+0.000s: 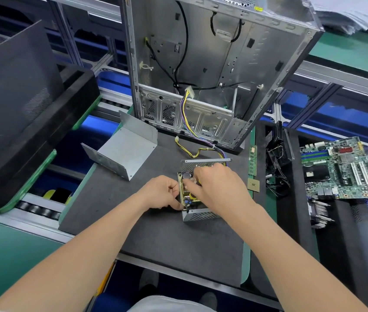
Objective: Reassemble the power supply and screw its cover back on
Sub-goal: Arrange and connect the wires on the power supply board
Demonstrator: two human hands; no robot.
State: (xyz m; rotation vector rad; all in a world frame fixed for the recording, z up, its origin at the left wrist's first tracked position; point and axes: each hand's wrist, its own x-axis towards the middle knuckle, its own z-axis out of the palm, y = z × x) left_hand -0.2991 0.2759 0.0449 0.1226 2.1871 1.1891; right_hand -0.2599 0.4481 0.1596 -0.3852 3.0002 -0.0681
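power supply [201, 216]: mostly under right hand [219, 188] | case [212, 52]: top cropped

A: From where is the scene viewed?
B: From head height, close above the table [156, 233]; it is aimed forward and down, the far side lying at 12 o'clock.

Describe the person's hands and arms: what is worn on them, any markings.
Both the left hand and the right hand are bare, with no gloves or rings visible. The forearms are bare too, with no sleeves, watch, wrist strap or markings showing.
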